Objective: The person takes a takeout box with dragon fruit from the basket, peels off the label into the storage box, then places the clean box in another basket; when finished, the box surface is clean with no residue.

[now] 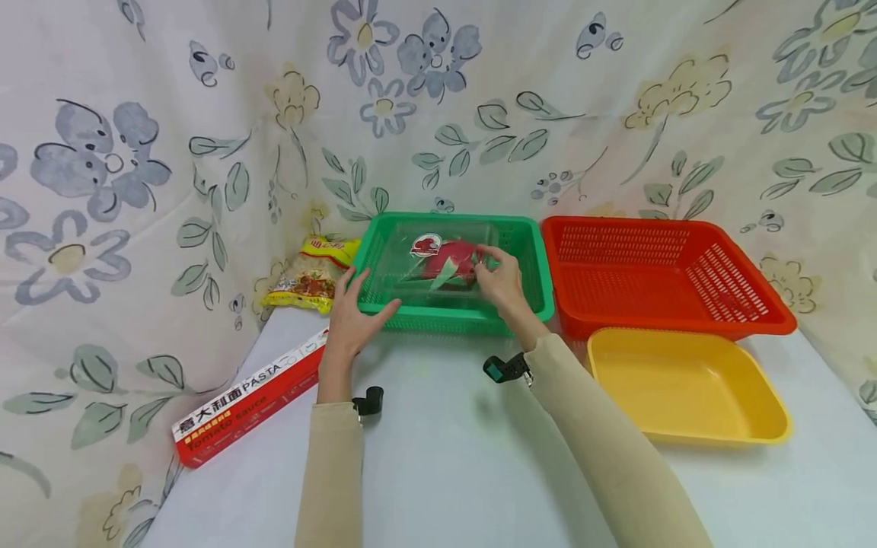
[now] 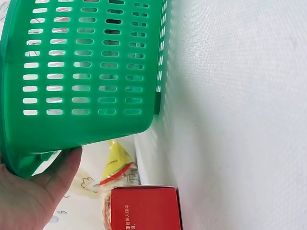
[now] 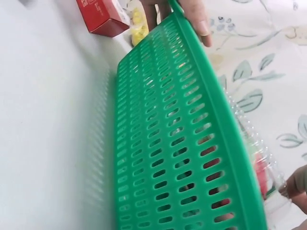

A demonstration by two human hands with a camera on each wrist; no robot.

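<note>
A green basket (image 1: 459,320) stands at the back of the table with a clear plastic box (image 1: 397,262) in it. Pink-red dragon fruit (image 1: 452,259) shows through the box, and a round label (image 1: 426,245) marks its lid. My right hand (image 1: 502,278) pinches the box's right edge between thumb and fingers; in the right wrist view the box edge (image 3: 249,134) rises above the basket rim. My left hand (image 1: 349,312) grips the basket's front left corner, its fingers (image 2: 67,167) under the rim in the left wrist view.
A red pasta box (image 1: 253,399) lies slanted at the left. Behind it, a yellow-and-clear food bag (image 1: 308,278) leans by the green basket. An orange-red basket (image 1: 617,266) adjoins on the right, with a yellow tray (image 1: 685,380) in front. Floral cloth (image 1: 438,114) hangs behind.
</note>
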